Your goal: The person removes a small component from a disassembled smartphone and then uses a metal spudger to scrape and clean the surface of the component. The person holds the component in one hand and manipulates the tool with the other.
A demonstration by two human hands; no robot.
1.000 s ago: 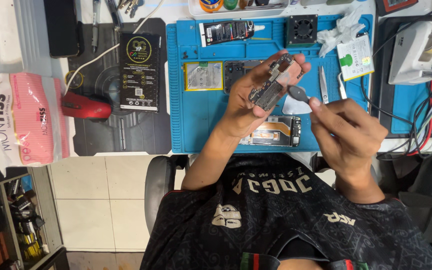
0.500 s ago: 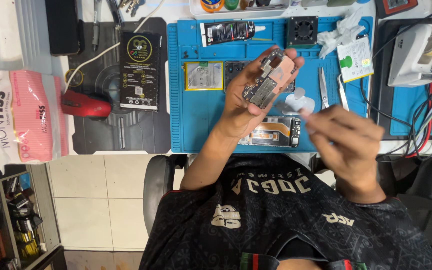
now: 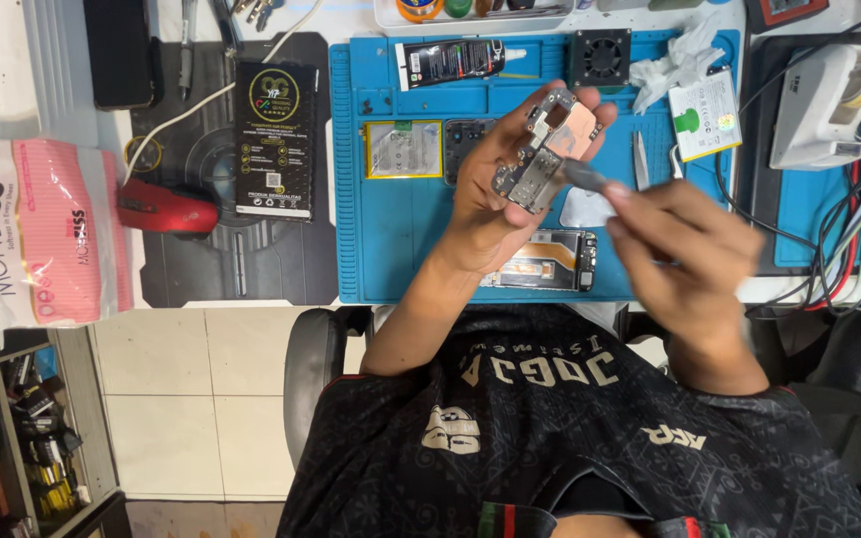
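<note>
Left hand: raised over the blue mat, palm toward the camera, fingers curled and clamped on a small metal phone part.
Left fingers: closed round the part's left edge and upper end; the thumb lies against its lower left side.
Phone part: held above the mat, tilted, with a copper-coloured plate at its upper right and grey metal shields lower down. It touches only the left hand and the tip of the tool.
Right hand: just right of and below the part, somewhat blurred, fingers bunched together in a pinch on a thin grey tool.
Right fingers: pressed close with no gap showing; exactly how each finger sits cannot be told through the blur.
Tool: slanting up and left out of the pinch, its tip meeting the lower right edge of the part.
Phone frame: lying flat on the mat's near edge, beneath both hands, partly hidden by the left wrist.
Battery: flat on the mat, left of the left hand, well apart from it.
Glue tube: black, lying along the top of the mat.
Small fan: black, square, at the mat's top edge, above the part.
Tweezers: on the mat just right of the part.
Red mouse: on the dark pad left of the mat.
</note>
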